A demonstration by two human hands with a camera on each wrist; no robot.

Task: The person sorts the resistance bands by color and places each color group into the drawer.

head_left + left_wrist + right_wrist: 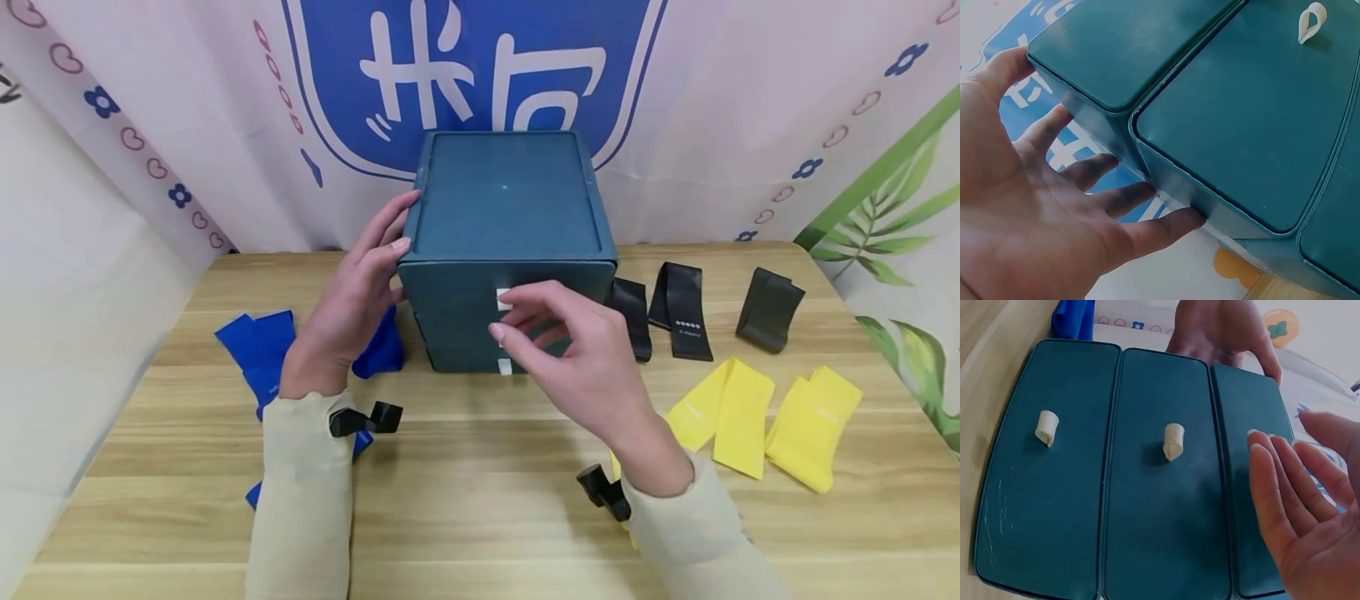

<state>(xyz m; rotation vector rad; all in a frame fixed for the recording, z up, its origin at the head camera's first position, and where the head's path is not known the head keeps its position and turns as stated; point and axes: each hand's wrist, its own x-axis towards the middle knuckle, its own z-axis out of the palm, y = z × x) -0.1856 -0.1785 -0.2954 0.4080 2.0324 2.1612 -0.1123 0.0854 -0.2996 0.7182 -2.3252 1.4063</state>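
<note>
A dark teal drawer box (506,200) stands on the table with three stacked drawers, each with a small white loop tab. My left hand (348,296) rests against the box's left side. In the left wrist view its fingers (1138,199) are spread, tips on the side wall. My right hand (581,354) is in front of the top drawer (1254,406), index fingertip right at the top tab (503,300). Its thumb and fingers are curved and apart with nothing between them. The middle tab (1174,441) and bottom tab (1047,427) show in the right wrist view.
Folded blue bands (258,350) lie left of the box, partly behind my left arm. Black bands (682,312) lie to the right, with yellow bands (813,425) nearer me. A printed curtain (675,167) hangs behind the wooden table (450,500).
</note>
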